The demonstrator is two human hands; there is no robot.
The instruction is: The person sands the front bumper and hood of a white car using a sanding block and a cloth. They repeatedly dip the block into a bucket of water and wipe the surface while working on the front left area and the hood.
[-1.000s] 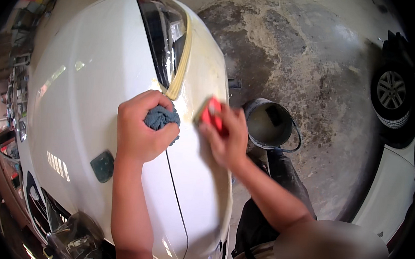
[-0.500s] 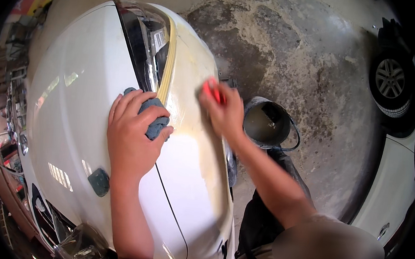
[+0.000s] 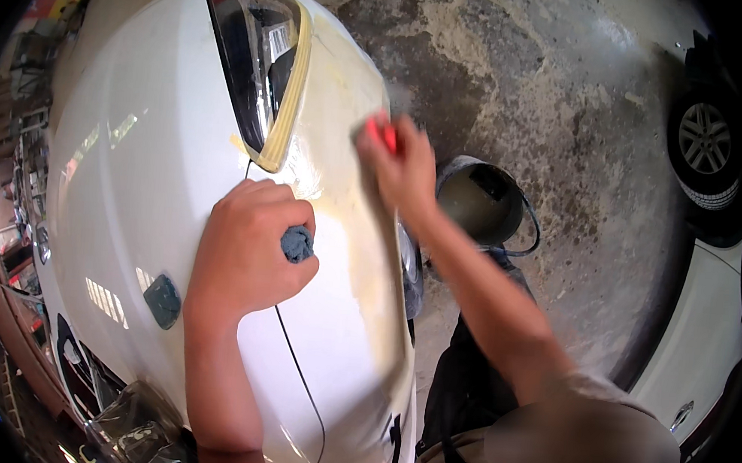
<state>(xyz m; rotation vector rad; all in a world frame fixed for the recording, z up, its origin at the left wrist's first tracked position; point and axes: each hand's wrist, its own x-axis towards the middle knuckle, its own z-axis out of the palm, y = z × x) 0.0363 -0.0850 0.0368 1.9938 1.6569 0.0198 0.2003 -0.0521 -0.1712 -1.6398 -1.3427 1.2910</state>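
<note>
A white car's front fender (image 3: 348, 256) lies under my hands, with dull beige and yellowish patches along its right side. My left hand (image 3: 250, 244) is closed in a fist around a bunched blue-grey cloth (image 3: 297, 244), just below the lower corner of the headlight (image 3: 258, 60). Yellow masking tape (image 3: 285, 131) runs down the headlight's right edge. In my right hand (image 3: 408, 170), somewhat smeared by motion, is a red block (image 3: 384, 135), at the patched edge of the fender. Its underside is hidden.
A small dark green pad (image 3: 162, 301) lies on the hood, left of my left forearm. To the right, a bucket (image 3: 458, 212) of cloudy water with a handle stands on the stained concrete floor (image 3: 582, 169). Another car with a dark wheel (image 3: 704, 139) stands at the far right.
My left hand has gone from spread fingers over the cloth to a fist around it, away from the headlight's corner. My right hand and the red block are slightly farther up the fender.
</note>
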